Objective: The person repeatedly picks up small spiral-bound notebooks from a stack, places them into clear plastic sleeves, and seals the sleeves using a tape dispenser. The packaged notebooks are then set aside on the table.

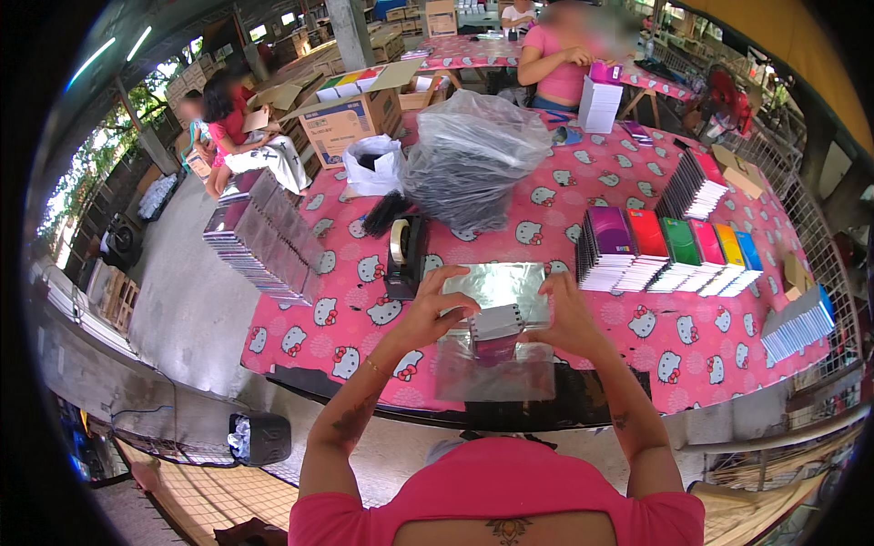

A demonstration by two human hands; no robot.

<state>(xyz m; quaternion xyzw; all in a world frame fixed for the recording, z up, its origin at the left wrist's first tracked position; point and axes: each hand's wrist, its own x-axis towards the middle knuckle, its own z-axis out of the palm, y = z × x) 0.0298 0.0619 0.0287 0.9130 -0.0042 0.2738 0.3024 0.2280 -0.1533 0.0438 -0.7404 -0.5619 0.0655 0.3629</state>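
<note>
We see the left hand [435, 308] and the right hand [566, 314] closed on either side of a small stack of notebooks [496, 329], wrapped in clear plastic film [499, 284], held just above the near edge of the surface [637, 341]. The stack sits just right of the black tape dispenser [403, 257]. Farther right of the dispenser stand rows of coloured notebooks [669, 250]. Beyond the dispenser rests a bulging grey plastic bag [473, 156].

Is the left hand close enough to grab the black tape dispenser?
Probably yes. The left hand is beside the tape dispenser with nothing between them, though it is busy holding the small stack.
</note>
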